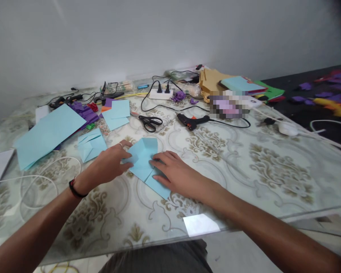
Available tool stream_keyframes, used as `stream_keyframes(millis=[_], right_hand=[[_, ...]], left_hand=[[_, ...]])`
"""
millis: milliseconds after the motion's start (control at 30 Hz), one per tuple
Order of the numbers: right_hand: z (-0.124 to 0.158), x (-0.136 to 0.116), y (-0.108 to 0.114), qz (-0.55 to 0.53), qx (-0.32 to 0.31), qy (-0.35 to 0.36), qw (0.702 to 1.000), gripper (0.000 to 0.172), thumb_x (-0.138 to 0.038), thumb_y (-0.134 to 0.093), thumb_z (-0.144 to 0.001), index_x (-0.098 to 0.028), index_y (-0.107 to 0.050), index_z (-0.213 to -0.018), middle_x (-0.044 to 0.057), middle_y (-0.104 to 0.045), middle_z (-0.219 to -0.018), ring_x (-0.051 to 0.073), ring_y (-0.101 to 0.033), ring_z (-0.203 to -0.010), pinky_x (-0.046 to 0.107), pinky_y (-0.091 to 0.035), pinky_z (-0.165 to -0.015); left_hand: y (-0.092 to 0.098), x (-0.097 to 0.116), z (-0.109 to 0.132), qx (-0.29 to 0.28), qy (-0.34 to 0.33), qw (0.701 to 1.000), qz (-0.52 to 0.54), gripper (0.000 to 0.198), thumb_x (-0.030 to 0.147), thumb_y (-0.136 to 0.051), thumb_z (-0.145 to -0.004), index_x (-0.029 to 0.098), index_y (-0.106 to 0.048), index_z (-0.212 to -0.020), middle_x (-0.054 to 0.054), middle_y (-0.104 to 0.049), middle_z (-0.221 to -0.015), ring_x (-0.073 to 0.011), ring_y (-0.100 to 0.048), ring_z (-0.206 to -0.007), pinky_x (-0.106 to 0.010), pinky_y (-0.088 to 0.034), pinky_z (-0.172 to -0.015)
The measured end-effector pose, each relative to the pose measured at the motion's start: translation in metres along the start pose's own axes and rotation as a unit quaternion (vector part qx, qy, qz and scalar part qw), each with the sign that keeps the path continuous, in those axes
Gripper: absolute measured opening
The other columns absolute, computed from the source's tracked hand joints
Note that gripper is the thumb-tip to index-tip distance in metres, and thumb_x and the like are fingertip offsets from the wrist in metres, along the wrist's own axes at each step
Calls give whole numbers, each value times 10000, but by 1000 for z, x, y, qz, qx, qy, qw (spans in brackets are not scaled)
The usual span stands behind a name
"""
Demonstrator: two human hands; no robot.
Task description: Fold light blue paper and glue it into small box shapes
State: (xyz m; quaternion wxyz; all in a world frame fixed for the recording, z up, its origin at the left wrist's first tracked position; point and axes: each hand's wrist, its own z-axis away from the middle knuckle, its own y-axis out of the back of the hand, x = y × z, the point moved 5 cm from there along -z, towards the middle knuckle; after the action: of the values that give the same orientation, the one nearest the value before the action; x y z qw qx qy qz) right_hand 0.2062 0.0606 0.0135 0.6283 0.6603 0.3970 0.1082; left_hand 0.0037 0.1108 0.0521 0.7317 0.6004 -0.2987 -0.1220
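A light blue sheet of paper (143, 157), creased and partly folded, lies on the patterned table in front of me. My left hand (113, 161) pinches its left edge between thumb and fingers. On the right part of the same paper rests my right hand (177, 172), its fingers extended and lying on the surface. To the left of my left hand is a stack of folded light blue paper (92, 146). Black-handled scissors (150, 123) lie just beyond the sheet, and a black glue gun (191, 121) is farther right with its cord trailing off.
Large blue sheets (49, 134) and purple paper pieces (85, 113) lie at the left. A white power strip (161, 93) with two plugs stands near the wall. Stacked coloured paper (243, 85) is at the back right. A white cable (304, 131) crosses the right side.
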Motion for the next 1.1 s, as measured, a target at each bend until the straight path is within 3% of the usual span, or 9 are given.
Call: stream_keyframes(millis=[200,433,500,567,633,700,767,833,1100], right_hand=[[-2,6,-7,-32,50,-13,998,319,-248,-743,-937,-127,-716,-1231,170,-663,-1271,331,-558,-1214,528,-451,-1069],[-20,-1,-13,-160,43,-80,983,125,-204,-772,-911,-175,-760,-1032,81,-744,-990,222,-666,-924,350,-475,-839],[-26,-6,-13,-182,38,-96,978,14,-180,-763,-907,-186,-751,-902,31,-740,-861,173,-659,-779,287,-462,-729],[-31,-10,-12,-193,44,-117,973,91,-172,-764,-895,-193,-726,-816,-4,-723,-758,148,-636,-675,262,-436,-657],[-34,-13,-12,-205,53,-144,967,133,-173,-763,-889,-194,-703,-773,-19,-715,-698,140,-631,-625,252,-423,-619],[-37,-16,-12,-218,60,-169,959,156,-176,-755,-894,-192,-684,-757,-20,-723,-678,140,-645,-609,245,-427,-598],[-39,-20,-13,-229,62,-186,953,181,-177,-754,-893,-190,-661,-739,-14,-737,-679,142,-664,-610,238,-438,-582],[-40,-22,-13,-236,61,-194,950,209,-185,-755,-892,-192,-640,-718,-6,-747,-684,144,-673,-608,233,-446,-567],[-40,-27,-23,-192,52,-164,966,209,-160,-741,-869,-207,-627,-701,-9,-700,-671,160,-629,-600,267,-459,-608]], left_hand=[[14,-1,7,53,-128,979,146,234,311,-611,-1017,200,-806,-952,-128,-587,-1429,-227,-704,-1080,-315,-576,-871],[23,-4,18,52,-168,967,183,195,293,-627,-1028,240,-814,-1037,-124,-626,-1400,-281,-638,-1281,-386,-555,-1040],[22,-10,22,70,-134,963,224,186,312,-657,-1007,255,-782,-1132,-118,-603,-1425,-274,-640,-1275,-378,-581,-1019],[16,-21,26,114,-53,945,304,462,346,-713,-962,297,-613,-1410,-123,-553,-1475,-244,-694,-1172,-375,-623,-951],[3,-31,33,147,50,905,396,795,391,-761,-912,305,-351,-1588,-144,-564,-1463,-226,-742,-1047,-402,-646,-895],[-19,-30,39,99,125,878,451,740,450,-766,-892,224,-435,-1514,-150,-669,-1341,-247,-760,-983,-445,-645,-881],[-37,-18,43,30,122,860,494,546,441,-768,-881,178,-604,-1330,-129,-755,-1194,-272,-759,-1017,-459,-618,-943],[-47,-7,45,-6,105,851,514,377,405,-705,-928,178,-662,-1226,-112,-784,-1139,-274,-759,-1026,-431,-611,-933],[-61,-9,48,80,174,856,480,357,380,-714,-868,194,-618,-1157,-17,-774,-785,-255,-756,-772,-316,-560,-646]])
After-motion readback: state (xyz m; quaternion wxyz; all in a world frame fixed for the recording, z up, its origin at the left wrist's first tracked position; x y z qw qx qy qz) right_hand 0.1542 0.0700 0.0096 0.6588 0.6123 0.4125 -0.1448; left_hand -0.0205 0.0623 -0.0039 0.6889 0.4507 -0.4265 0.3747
